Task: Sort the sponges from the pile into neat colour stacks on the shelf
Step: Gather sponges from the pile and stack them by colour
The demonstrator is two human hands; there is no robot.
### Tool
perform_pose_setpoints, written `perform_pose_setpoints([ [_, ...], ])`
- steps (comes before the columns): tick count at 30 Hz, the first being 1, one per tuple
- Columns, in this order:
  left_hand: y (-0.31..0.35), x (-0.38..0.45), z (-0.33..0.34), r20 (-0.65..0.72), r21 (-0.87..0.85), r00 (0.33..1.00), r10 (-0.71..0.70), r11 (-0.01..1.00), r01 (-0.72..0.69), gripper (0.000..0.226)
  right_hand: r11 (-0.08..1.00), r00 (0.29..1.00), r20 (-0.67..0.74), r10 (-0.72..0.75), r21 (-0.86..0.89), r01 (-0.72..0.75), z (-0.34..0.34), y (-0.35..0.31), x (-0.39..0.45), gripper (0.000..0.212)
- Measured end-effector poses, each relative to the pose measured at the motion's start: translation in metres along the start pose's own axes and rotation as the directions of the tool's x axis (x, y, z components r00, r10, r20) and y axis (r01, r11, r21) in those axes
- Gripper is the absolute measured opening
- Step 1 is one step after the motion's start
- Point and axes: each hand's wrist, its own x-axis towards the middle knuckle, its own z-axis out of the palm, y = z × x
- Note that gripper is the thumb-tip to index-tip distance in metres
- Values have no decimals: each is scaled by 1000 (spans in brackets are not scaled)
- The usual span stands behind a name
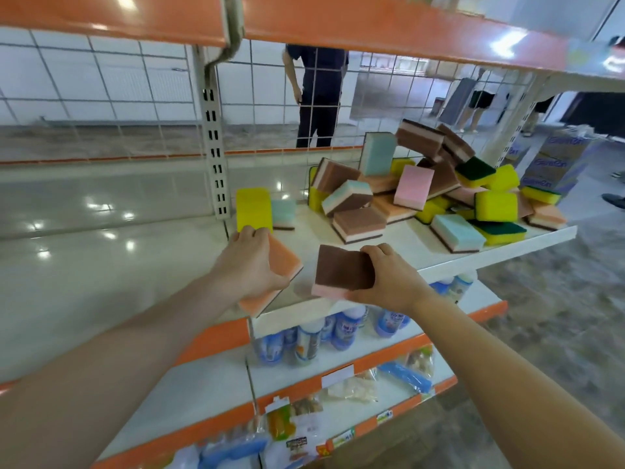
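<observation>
A yellow sponge (254, 208) stands on edge at the left end of the white shelf (419, 247), a mint-topped sponge (283, 211) just beside it. The left hand (248, 265) clamps an orange sponge (280, 269) at the shelf's front edge; the right hand (389, 275) grips a brown-topped, pink-based sponge (341, 269) beside it. To the right, a loose sponge pile (433, 191) mixes brown, pink, mint, orange and green-backed yellow pieces, too jumbled to count. At far right, cardboard cartons (554, 160) carry blue print too blurred to read.
</observation>
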Motion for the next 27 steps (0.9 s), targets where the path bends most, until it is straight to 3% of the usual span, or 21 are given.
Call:
perform_pose_setpoints([
  [12,-25,-60,-12,11,-20,993,-118,993,119,89,990,988,66,-140,-9,141,8,-33,-12,77],
  [27,-61,-136,-2,-76,-84,949,-306,950,300,95,940,928,146,-341,27,341,28,-81,-25,77],
])
